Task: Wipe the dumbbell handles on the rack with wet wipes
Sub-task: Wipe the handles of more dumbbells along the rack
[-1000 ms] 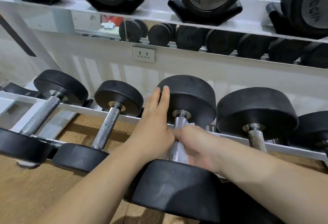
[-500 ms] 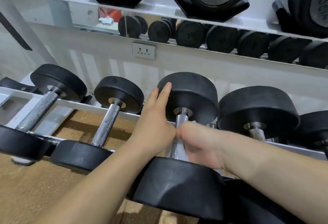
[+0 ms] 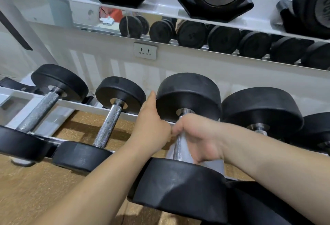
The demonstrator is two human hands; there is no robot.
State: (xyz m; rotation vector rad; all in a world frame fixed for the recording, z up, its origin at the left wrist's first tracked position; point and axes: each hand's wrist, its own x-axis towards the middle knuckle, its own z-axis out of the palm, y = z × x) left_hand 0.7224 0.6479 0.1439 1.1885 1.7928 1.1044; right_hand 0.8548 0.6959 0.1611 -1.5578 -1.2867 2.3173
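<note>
A black dumbbell [image 3: 187, 96] lies on the white rack [image 3: 71, 105] in front of me, its knurled metal handle [image 3: 177, 149] running toward me. My right hand [image 3: 198, 135] grips that handle with a white wet wipe [image 3: 214, 166] wrapped under the palm. My left hand [image 3: 151, 128] rests against the left side of the dumbbell's far head, fingers reaching up along it. Most of the handle is hidden by my right hand.
Two smaller dumbbells [image 3: 114, 117] [image 3: 46, 103] lie to the left, larger ones [image 3: 262, 110] to the right. An upper shelf [image 3: 160, 12] carries more dumbbells in black cradles. A wall socket [image 3: 145, 51] sits behind. Cork-coloured floor [image 3: 35, 189] shows below.
My right hand slid farther up the handle toward the far head, uncovering the wipe near the near head. My left hand's fingers shifted lower along the far head's side.
</note>
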